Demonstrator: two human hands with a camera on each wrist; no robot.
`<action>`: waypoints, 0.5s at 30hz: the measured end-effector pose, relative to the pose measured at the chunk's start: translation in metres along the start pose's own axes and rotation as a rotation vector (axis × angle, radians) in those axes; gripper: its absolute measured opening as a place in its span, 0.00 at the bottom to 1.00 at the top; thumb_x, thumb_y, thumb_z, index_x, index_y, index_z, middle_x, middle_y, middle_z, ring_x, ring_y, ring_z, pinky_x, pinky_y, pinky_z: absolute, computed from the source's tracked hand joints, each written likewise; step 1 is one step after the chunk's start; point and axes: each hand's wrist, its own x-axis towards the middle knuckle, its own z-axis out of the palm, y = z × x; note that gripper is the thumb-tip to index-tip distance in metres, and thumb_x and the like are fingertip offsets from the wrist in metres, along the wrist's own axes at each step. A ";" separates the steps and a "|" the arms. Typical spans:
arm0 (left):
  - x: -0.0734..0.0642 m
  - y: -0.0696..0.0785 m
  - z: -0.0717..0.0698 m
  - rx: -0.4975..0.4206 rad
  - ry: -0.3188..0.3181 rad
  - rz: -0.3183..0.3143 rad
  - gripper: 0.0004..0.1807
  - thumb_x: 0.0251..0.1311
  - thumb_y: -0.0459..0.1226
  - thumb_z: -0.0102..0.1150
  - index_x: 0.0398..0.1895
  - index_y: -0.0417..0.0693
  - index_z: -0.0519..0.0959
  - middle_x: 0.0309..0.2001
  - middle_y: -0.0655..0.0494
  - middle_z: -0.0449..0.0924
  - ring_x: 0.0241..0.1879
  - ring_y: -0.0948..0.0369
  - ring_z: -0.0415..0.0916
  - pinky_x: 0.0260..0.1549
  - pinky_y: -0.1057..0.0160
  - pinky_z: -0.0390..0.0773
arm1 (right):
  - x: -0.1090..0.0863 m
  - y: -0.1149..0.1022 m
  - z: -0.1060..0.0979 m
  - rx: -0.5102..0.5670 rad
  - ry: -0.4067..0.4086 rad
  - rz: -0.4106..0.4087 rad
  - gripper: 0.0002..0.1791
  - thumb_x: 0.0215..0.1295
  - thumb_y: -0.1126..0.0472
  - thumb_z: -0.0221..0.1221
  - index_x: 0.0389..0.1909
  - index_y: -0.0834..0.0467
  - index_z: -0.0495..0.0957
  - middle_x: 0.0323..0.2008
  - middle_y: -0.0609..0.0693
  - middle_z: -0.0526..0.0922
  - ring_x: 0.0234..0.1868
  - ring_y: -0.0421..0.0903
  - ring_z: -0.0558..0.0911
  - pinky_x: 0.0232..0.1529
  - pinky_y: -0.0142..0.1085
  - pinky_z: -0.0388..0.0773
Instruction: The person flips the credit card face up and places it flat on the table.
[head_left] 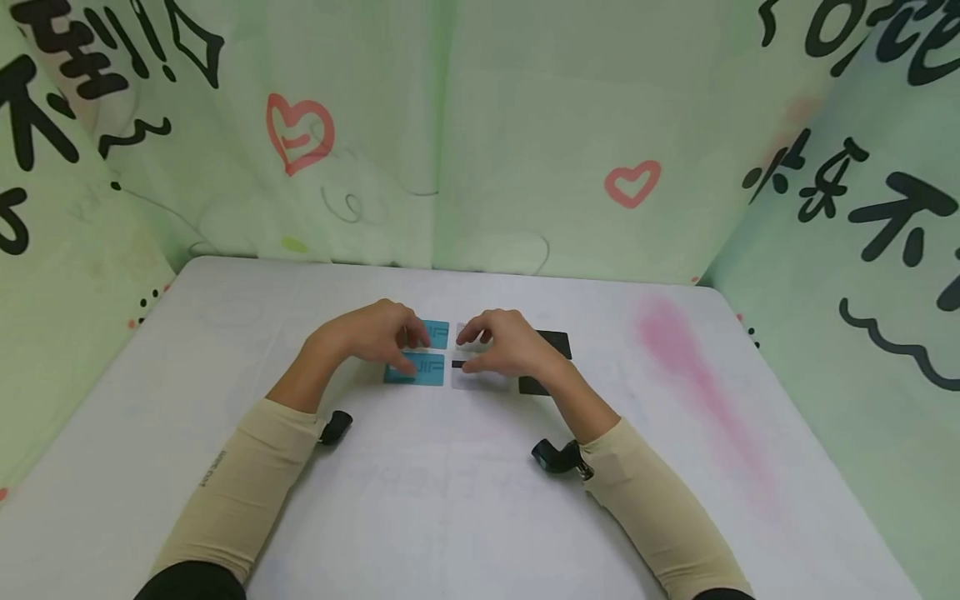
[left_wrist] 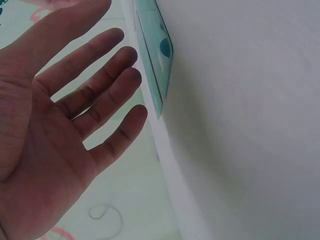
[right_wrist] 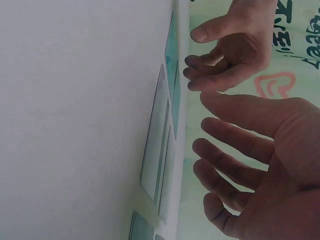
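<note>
Flat cards lie in two rows on the white table. On the left are a far blue card (head_left: 438, 334) and a near blue card (head_left: 429, 372). Pale cards fill the middle; the near pale card (head_left: 478, 382) shows a dark stripe. To the right, a far black card (head_left: 557, 342) and a near black card (head_left: 532, 387) are partly covered by the right wrist. My left hand (head_left: 381, 332) hovers over the blue cards, fingers loosely bent and holding nothing. Over the pale cards is my right hand (head_left: 508, 343), its spread fingers (right_wrist: 232, 132) empty, facing the left hand.
The white table (head_left: 420, 517) runs back to a green fabric wall (head_left: 525, 108) with drawn hearts and black lettering. A pink stain (head_left: 697, 375) marks the tabletop at right. Black wrist cameras stick out below both forearms, close over the table.
</note>
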 end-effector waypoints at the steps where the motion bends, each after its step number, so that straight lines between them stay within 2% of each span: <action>1: 0.002 0.001 0.001 0.001 -0.003 0.005 0.22 0.54 0.42 0.79 0.53 0.48 0.87 0.45 0.55 0.86 0.46 0.56 0.79 0.49 0.56 0.80 | -0.002 0.002 -0.001 -0.002 0.004 0.005 0.20 0.57 0.59 0.75 0.52 0.54 0.88 0.52 0.50 0.87 0.55 0.53 0.80 0.55 0.45 0.78; 15: 0.023 0.021 0.008 0.040 -0.025 0.035 0.23 0.53 0.41 0.79 0.53 0.48 0.87 0.43 0.55 0.86 0.45 0.58 0.79 0.49 0.58 0.80 | -0.020 0.022 -0.012 -0.022 0.043 0.038 0.21 0.56 0.60 0.75 0.52 0.57 0.87 0.47 0.52 0.88 0.51 0.53 0.81 0.54 0.46 0.78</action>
